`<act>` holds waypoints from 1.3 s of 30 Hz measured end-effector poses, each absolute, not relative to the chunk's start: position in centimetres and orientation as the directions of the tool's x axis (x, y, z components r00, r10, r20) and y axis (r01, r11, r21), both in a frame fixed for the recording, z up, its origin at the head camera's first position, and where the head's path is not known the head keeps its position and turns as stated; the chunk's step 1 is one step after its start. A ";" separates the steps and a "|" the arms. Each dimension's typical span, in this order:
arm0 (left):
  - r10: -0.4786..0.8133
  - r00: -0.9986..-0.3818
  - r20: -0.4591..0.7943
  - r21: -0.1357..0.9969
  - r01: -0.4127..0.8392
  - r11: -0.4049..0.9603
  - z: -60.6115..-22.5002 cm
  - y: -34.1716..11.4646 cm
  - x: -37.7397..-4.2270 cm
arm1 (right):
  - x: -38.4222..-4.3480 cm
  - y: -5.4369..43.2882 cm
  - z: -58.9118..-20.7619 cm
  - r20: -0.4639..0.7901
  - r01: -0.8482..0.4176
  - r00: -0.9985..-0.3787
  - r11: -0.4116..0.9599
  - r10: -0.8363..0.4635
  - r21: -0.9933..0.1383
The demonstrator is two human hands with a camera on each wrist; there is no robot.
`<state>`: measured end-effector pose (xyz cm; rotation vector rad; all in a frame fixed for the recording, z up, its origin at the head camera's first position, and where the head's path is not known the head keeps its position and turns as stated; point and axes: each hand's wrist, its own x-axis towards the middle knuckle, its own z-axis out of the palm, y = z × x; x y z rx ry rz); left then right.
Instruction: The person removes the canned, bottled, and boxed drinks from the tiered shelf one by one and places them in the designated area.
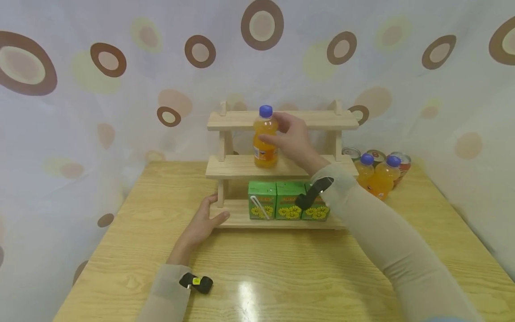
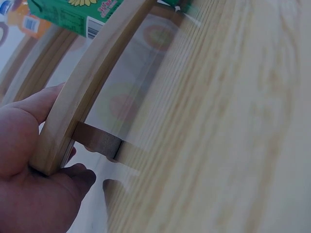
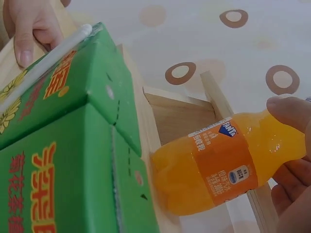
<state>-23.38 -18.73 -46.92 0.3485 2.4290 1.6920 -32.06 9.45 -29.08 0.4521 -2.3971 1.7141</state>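
My right hand (image 1: 295, 138) grips an orange soda bottle (image 1: 265, 145) with a blue cap around its upper part. The bottle stands upright at the middle tier of a wooden shelf (image 1: 233, 166); in the right wrist view its base meets the board's edge. At the bottom tier's left end, my left hand (image 1: 203, 223) holds the board, thumb on one side and fingers on the other, as the left wrist view shows. Green drink cartons (image 1: 262, 200) stand in a row on the bottom tier, the leftmost with a white straw on its front. The right wrist strap partly covers the row.
Right of the shelf stand two more orange soda bottles (image 1: 382, 179), with several cans (image 1: 400, 158) behind them. The shelf rests on a wood-grain table (image 1: 261, 268). A patterned white cloth (image 1: 141, 89) hangs behind and at the sides.
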 end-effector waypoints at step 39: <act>0.277 -0.961 0.012 0.934 0.110 0.341 -46.8 -19.1 -23.8 | -26.7 19.1 -26.5 0.389 -0.386 -0.921 0.152 -0.013 -0.910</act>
